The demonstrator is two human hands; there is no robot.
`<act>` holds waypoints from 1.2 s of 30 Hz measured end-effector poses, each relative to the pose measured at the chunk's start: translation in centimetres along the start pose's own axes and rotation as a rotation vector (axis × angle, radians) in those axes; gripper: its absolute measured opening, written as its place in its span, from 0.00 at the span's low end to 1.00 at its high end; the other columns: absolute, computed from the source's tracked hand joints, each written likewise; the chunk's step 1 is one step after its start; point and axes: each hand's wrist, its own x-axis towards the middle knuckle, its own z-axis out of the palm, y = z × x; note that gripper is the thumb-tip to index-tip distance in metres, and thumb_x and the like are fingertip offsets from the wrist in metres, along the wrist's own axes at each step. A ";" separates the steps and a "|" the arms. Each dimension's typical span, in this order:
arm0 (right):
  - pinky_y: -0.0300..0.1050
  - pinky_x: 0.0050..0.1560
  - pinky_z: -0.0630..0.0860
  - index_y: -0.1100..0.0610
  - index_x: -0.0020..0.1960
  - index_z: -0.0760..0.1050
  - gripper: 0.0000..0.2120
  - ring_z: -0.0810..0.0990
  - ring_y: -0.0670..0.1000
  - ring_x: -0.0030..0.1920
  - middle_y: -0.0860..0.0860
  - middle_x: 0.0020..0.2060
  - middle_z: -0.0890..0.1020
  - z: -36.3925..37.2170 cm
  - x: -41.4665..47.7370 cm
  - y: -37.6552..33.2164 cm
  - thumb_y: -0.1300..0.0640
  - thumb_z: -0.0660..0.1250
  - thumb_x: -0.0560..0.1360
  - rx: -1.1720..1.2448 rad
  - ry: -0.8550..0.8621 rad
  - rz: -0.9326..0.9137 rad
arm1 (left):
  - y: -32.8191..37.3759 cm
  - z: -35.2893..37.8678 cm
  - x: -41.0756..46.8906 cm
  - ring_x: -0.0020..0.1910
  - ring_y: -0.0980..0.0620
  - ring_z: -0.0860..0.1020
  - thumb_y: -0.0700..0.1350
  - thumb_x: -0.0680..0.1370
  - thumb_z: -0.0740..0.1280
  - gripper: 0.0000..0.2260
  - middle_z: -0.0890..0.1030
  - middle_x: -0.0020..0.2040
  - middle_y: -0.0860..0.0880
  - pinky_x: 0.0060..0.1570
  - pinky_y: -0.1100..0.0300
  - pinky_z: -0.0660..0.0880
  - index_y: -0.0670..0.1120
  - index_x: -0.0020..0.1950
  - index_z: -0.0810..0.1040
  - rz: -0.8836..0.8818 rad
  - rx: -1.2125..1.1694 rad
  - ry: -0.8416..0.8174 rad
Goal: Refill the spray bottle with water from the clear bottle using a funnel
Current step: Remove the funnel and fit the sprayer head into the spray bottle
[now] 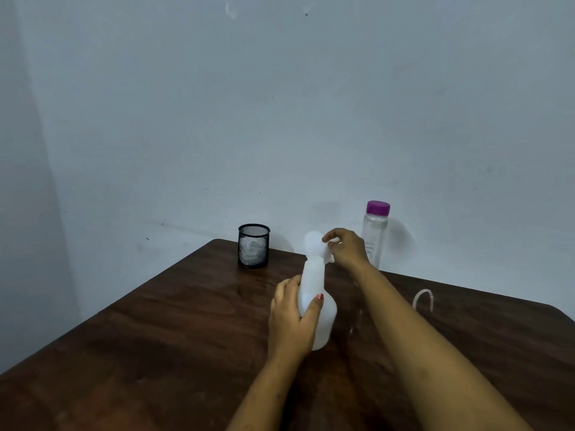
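Note:
A white translucent spray bottle (314,281) stands upright on the dark wooden table (161,321). My left hand (292,315) grips its lower body, thumb across the front. My right hand (347,247) holds the white spray head (314,241) at the bottle's top, fingers curled round its trigger side. Behind my right hand, a clear bottle (375,231) with a purple cap stands upright near the table's far edge. A clear funnel (423,298) lies on the table to the right of my right forearm, only its rim plainly visible.
A black mesh pen cup (253,245) stands at the table's far left corner. The pale wall runs right behind the table. A few wet marks (354,325) glisten on the wood near the spray bottle's base.

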 end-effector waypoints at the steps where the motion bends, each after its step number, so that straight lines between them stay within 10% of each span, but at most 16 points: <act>1: 0.42 0.51 0.74 0.59 0.52 0.77 0.11 0.76 0.56 0.55 0.57 0.57 0.77 0.6 0.8 0.0 0.68 0.58 0.77 -0.070 -0.013 -0.021 | 0.0 0.1 0.0 0.57 0.57 0.69 0.61 0.72 0.60 0.26 0.68 0.63 0.55 0.53 0.61 0.69 0.51 0.67 0.67 0.000 -0.001 0.004; 4: 0.41 0.44 0.72 0.59 0.56 0.69 0.10 0.76 0.54 0.44 0.61 0.51 0.76 1.8 2.5 0.8 0.67 0.59 0.76 -0.213 -0.064 -0.035 | 0.0 0.2 -0.2 0.58 0.58 0.69 0.61 0.71 0.59 0.26 0.69 0.62 0.56 0.53 0.64 0.66 0.52 0.66 0.69 0.013 -0.016 0.031; 11: 0.44 0.50 0.72 0.60 0.55 0.76 0.11 0.77 0.60 0.55 0.61 0.58 0.77 3.8 3.8 4.3 0.68 0.62 0.75 -0.148 -0.049 0.086 | -0.2 0.4 -0.1 0.61 0.56 0.69 0.57 0.74 0.61 0.22 0.69 0.64 0.55 0.60 0.56 0.69 0.52 0.66 0.69 0.008 -0.047 0.025; 21: 0.48 0.69 0.66 0.50 0.77 0.49 0.40 0.66 0.57 0.71 0.56 0.74 0.64 2.8 1.8 4.8 0.66 0.66 0.73 -0.084 -0.288 0.158 | -0.1 0.2 0.0 0.62 0.54 0.69 0.59 0.71 0.61 0.25 0.69 0.64 0.54 0.61 0.55 0.69 0.51 0.66 0.70 -0.022 -0.064 0.027; 28: 0.43 0.49 0.80 0.54 0.58 0.76 0.14 0.84 0.50 0.49 0.55 0.53 0.83 -4.6 -4.1 3.5 0.65 0.66 0.74 0.297 -0.323 0.182 | -0.1 0.2 0.3 0.62 0.49 0.70 0.48 0.74 0.69 0.20 0.70 0.63 0.49 0.60 0.58 0.65 0.46 0.65 0.72 -0.055 -0.088 0.045; 33: 0.35 0.37 0.76 0.54 0.53 0.79 0.12 0.82 0.50 0.38 0.53 0.43 0.83 -12.0 -9.3 3.9 0.65 0.63 0.74 -0.019 -0.094 0.091 | 1.1 0.6 -0.5 0.59 0.47 0.72 0.49 0.74 0.69 0.19 0.71 0.61 0.48 0.58 0.56 0.68 0.46 0.62 0.72 -0.052 -0.100 0.001; 36: 0.41 0.47 0.76 0.51 0.50 0.80 0.15 0.79 0.51 0.44 0.51 0.42 0.80 -14.5 -11.6 5.4 0.66 0.61 0.74 -0.312 -0.130 0.098 | 1.9 1.0 -1.5 0.55 0.49 0.73 0.52 0.73 0.70 0.18 0.72 0.60 0.48 0.54 0.56 0.69 0.47 0.60 0.73 -0.024 -0.083 -0.041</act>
